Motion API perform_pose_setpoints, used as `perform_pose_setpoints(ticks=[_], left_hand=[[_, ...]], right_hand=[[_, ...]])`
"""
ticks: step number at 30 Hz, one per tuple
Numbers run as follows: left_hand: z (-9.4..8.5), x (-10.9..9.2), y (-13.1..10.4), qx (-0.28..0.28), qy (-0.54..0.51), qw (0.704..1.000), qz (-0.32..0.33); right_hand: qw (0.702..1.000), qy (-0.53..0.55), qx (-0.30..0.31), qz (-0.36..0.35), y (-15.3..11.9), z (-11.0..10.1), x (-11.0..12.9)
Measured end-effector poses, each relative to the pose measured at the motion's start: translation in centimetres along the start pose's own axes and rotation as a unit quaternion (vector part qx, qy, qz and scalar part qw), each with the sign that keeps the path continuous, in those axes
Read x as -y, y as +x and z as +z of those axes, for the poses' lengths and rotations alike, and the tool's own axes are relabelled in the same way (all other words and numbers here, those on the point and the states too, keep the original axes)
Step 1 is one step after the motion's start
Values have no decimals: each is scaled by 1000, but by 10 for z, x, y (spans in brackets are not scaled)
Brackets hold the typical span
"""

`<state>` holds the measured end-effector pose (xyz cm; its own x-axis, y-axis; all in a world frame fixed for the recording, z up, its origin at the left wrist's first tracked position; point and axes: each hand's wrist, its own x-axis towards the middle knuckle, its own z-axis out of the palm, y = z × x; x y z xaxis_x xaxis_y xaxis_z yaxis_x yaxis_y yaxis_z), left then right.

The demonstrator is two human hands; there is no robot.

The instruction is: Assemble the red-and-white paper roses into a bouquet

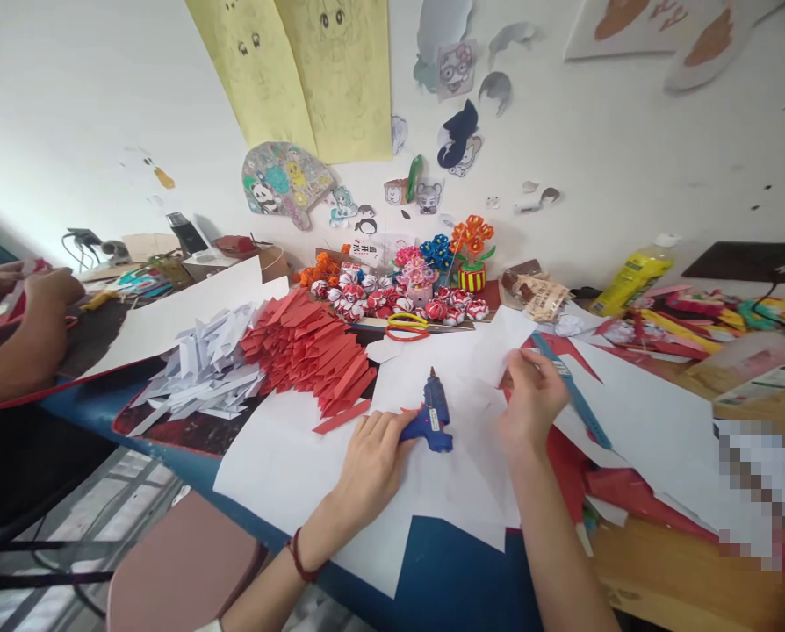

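Note:
My left hand (376,448), with a dark red bracelet at the wrist, closes around the handle of a blue hot glue gun (435,412). The glue gun lies over white paper sheets (346,518), its nozzle toward the wall. To the right, my right hand (534,395) has its thumb and fingers pinched together by a paper edge; what is between them, if anything, I cannot make out. Just beyond it lies a blue strip-shaped tool (580,399). Left of the glue gun are a heap of folded red paper strips (306,347) and a pile of white strips (208,360).
Paper flowers (353,294), a striped flowerpot (471,278) and a yellow bottle (633,276) stand along the wall. Yellow and red pieces (406,325) lie near the middle. Another person's hands (54,285) work at far left. A pink stool (182,562) stands below the table edge.

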<state>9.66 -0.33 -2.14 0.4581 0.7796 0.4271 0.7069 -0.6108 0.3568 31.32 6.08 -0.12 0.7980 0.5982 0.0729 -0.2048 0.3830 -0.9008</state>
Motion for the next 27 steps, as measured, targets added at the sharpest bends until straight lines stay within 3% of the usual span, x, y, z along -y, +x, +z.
perform_pose_setpoints(ticks=[5, 12, 18, 27], left_hand=[[-17, 7, -13, -83, -137, 981, -112], [-34, 8, -14, -184, -287, 905, -253], [-34, 18, -24, -168, -333, 883, -285], [-39, 28, -31, -115, -317, 898, -283]], right_hand=[[993, -45, 100, 41, -16, -10, 4], [952, -154, 246, 96, -42, -25, 13], [909, -239, 316, 125, -50, -35, 13], [898, -305, 307, 83, -50, -45, 4]])
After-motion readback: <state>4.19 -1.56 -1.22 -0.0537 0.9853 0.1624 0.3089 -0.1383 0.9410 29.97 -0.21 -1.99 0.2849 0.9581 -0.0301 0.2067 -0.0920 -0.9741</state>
